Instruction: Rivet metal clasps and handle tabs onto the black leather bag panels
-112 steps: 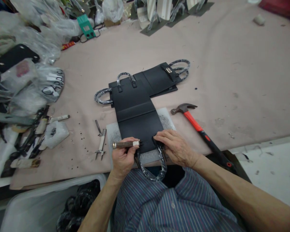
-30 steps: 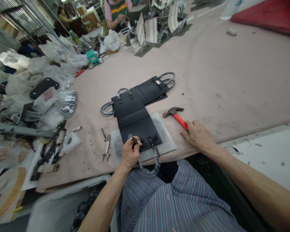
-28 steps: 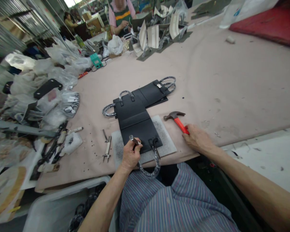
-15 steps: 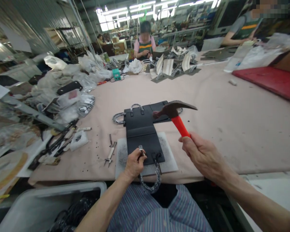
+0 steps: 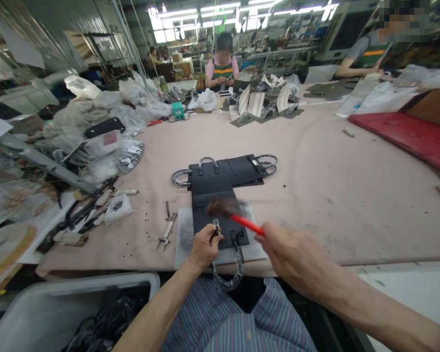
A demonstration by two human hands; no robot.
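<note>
My right hand (image 5: 284,249) grips the red handle of a claw hammer (image 5: 245,224), whose blurred head is just above the metal punch (image 5: 216,224). That punch stands upright in the closed fingers of my left hand (image 5: 205,247), over the near end of a black bag panel (image 5: 216,195). Its lower tip is hidden by my fingers. A plastic-wrapped handle (image 5: 229,281) is fixed to the panel's near end and hangs over the table edge. Beneath that end lies a whitish board (image 5: 184,244). More black panels with wrapped handles (image 5: 267,164) lie behind.
Dividers (image 5: 167,230) and a small metal rod (image 5: 167,210) lie left of the board. Plastic bags and tools (image 5: 91,215) crowd the left side. A grey bin (image 5: 33,303) stands below the near edge. A red board (image 5: 399,129) lies far right; a co-worker (image 5: 222,66) sits opposite.
The hammer has come down and left from its raised position, with its head now close to the punch. My left hand stays at nearly the same place on the panel.
</note>
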